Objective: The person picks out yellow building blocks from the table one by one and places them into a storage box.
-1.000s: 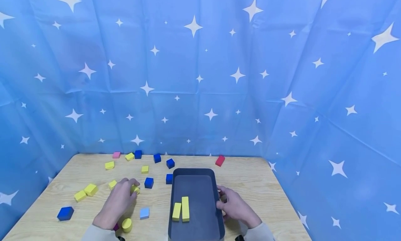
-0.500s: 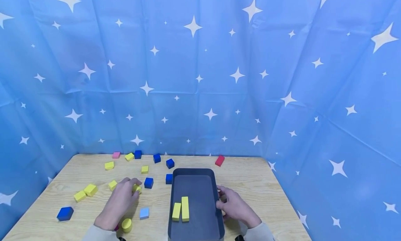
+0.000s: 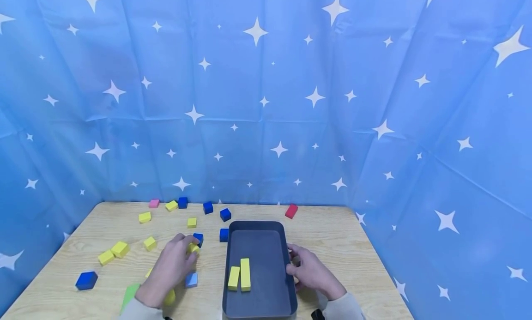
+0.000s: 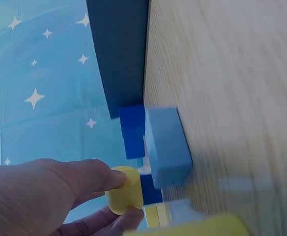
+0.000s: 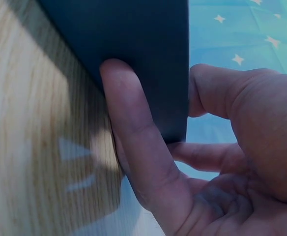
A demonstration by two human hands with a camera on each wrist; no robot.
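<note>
My left hand [image 3: 169, 265] pinches a small rounded yellow block [image 4: 125, 190] between thumb and fingers, just above the table left of the tray. Beyond it lies a dark blue block [image 3: 198, 239], partly covered by the fingers. A light blue block [image 3: 191, 280] rests on the table to the right of this hand. My right hand [image 3: 312, 271] holds the right wall of a dark grey tray [image 3: 272, 306], thumb at the rim and fingers [image 5: 126, 93] along the outside. Two long yellow blocks [image 3: 245, 274] lie inside the tray at its left.
Several yellow blocks [image 3: 120, 249] and blue blocks [image 3: 86, 280] are scattered over the wooden table's left half. A red block [image 3: 292, 211] lies behind the tray. Near the left wrist are a green piece [image 3: 129, 296] and a yellow round block [image 3: 169, 298]. A starry curtain [image 3: 266, 103] hangs behind.
My left hand has moved right with the yellow block, toward the tray. A green piece and part of another yellow block now show beside the left forearm. The right hand stays at the tray.
</note>
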